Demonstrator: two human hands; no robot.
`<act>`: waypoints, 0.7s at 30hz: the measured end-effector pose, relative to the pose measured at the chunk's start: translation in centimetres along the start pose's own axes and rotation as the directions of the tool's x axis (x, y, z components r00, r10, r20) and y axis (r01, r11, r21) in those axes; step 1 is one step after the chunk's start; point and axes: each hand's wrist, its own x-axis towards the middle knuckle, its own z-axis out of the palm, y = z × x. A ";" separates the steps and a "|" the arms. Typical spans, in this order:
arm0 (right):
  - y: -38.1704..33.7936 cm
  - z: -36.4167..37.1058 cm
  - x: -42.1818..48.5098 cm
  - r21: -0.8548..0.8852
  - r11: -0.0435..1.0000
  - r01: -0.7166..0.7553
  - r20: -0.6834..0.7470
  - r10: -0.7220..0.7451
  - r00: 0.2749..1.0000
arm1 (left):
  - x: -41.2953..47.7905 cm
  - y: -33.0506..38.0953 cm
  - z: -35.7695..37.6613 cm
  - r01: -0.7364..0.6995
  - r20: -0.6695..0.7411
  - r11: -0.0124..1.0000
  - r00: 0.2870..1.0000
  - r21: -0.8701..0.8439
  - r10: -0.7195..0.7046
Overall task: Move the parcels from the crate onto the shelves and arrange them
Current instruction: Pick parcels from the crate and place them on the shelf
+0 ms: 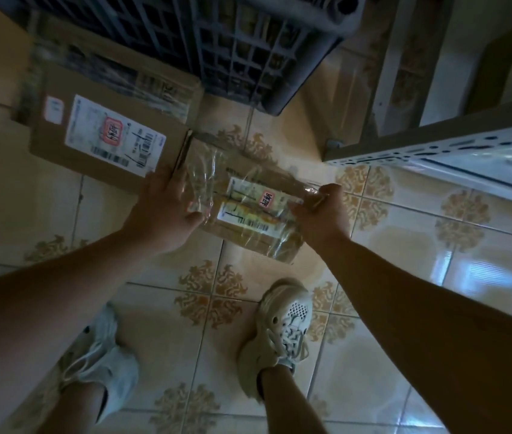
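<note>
Plastic-wrapped parcel (248, 211): my left hand (161, 211) and right hand (323, 217) clamp fingers on opposite ends; slick film may let it slip and drop.

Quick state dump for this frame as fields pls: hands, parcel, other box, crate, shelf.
left hand: grips the left edge of the small parcel, thumb on top
right hand: pinches its right edge, fingers curled
small parcel: brown, clear-wrapped, label up, held between both hands over the tiled floor
large box: cardboard, label up, flat on the floor, left of the parcel
crate: grey plastic lattice, beyond both; contents unclear
shelf: white metal, on the right; parcel not on it yet
</note>
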 end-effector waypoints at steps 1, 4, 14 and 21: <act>0.4 -0.3 -0.3 0.003 1.000 0.014 -0.009 -0.014 1.000 | 0.2 0.2 -0.2 0.003 -0.024 1.000 1.000 -0.014 -0.004; 1.5 -1.3 -0.9 0.004 0.999 0.047 -0.027 -0.047 0.999 | 0.8 1.3 -1.1 0.058 -0.071 0.998 0.996 -0.003 -0.058; 0.8 -4.1 -2.4 0.330 0.942 -0.067 -0.058 0.091 0.994 | 0.3 3.8 -0.9 0.090 -0.017 0.953 0.995 -0.288 -0.099; -4.2 -8.4 -9.7 0.424 0.902 -0.083 -0.016 0.099 0.995 | -7.4 4.6 -8.0 0.029 -0.016 0.733 0.998 -0.680 -0.054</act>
